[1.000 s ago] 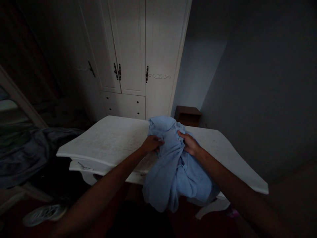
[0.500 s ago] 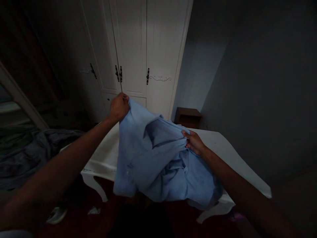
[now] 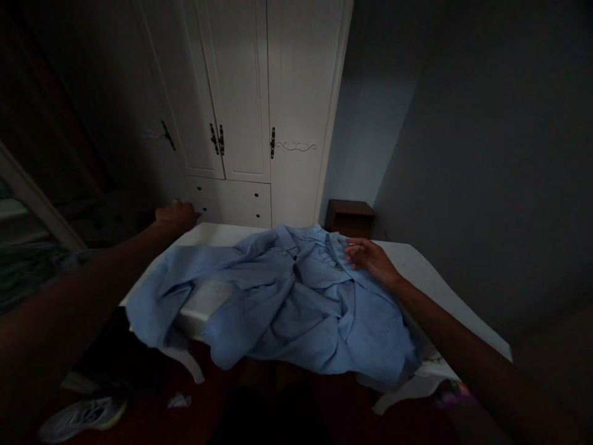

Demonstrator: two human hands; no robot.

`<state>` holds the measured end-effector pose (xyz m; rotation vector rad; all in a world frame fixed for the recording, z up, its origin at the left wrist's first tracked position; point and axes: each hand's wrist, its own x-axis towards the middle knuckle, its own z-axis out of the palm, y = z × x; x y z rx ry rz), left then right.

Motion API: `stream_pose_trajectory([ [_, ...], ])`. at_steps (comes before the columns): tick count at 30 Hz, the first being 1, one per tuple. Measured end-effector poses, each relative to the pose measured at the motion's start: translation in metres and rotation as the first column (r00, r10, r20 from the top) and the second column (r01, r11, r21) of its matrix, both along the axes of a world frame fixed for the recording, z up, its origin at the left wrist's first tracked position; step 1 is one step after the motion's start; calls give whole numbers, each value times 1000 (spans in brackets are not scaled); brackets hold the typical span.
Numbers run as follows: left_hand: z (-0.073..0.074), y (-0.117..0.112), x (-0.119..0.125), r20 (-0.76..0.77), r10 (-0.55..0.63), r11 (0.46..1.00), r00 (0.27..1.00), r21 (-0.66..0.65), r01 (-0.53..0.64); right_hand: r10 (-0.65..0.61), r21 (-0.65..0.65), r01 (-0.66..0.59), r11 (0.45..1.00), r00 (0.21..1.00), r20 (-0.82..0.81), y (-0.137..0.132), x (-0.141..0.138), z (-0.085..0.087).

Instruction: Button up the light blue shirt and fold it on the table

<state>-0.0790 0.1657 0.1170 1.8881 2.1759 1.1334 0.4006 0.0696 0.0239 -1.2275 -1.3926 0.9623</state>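
A light blue long-sleeved shirt [image 3: 319,309] lies rumpled across a white table [image 3: 417,266], its collar toward the far edge and its lower part hanging over the near edge. One sleeve [image 3: 160,296] stretches to the left and droops over the front. My left hand [image 3: 178,214] is above the table's far left corner, apart from the shirt, with its fingers curled and nothing visible in them. At the shirt's upper right, my right hand [image 3: 368,256] rests with loosely bent, parted fingers whose tips touch or hover over the cloth; which, I cannot tell.
Behind the table stands a white wardrobe [image 3: 296,93] with dark handles and drawers. A small brown cabinet [image 3: 351,213] is by the grey wall. On the red floor are a shoe [image 3: 83,417] and a crumpled white scrap [image 3: 180,400]. Dark clothes lie at the left.
My left hand has let go of the shirt and moved left and down. The shirt has dropped from being held up to lying spread on the table. My right hand has loosened its fingers.
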Motion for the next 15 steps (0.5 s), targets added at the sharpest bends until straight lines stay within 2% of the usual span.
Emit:
stream_pose_trajectory([
  [1,-9,-1,6,-110,4,996,994,-88,-13,-76,1,76,997,996,53,4,10,1],
  [2,-18,-3,16,-243,-29,984,970,-178,-15,-145,-11,147,989,984,103,9,20,1],
  [3,-26,-5,28,-308,-88,974,947,-227,17,-187,-39,195,980,972,145,12,31,1],
  [4,-35,-7,42,-334,-148,966,931,-251,64,-202,-89,223,971,960,195,13,41,1],
  [6,-53,-14,73,-358,-301,936,884,-287,202,-111,-231,187,955,945,308,12,56,-1],
  [7,-63,-19,89,-408,-445,887,797,-322,331,-19,-305,137,943,933,360,9,61,-2],
  [8,-73,-24,104,-429,-593,804,682,-368,468,81,-368,78,927,914,397,5,64,-3],
  [9,-83,-29,120,-429,-702,712,568,-400,578,164,-407,22,913,895,415,0,64,-4],
  [10,-93,-35,134,-414,-764,642,494,-418,643,215,-415,-23,909,882,421,-4,63,-5],
  [11,-101,-39,147,-389,-794,605,467,-426,673,238,-402,-54,914,873,425,-8,59,-6],
  [12,-108,-43,160,-346,-807,589,479,-418,691,241,-374,-71,925,870,431,-12,54,-7],
  [15,-117,-53,195,-97,-812,573,576,-324,753,236,-250,-132,959,858,457,-17,26,-12],
])
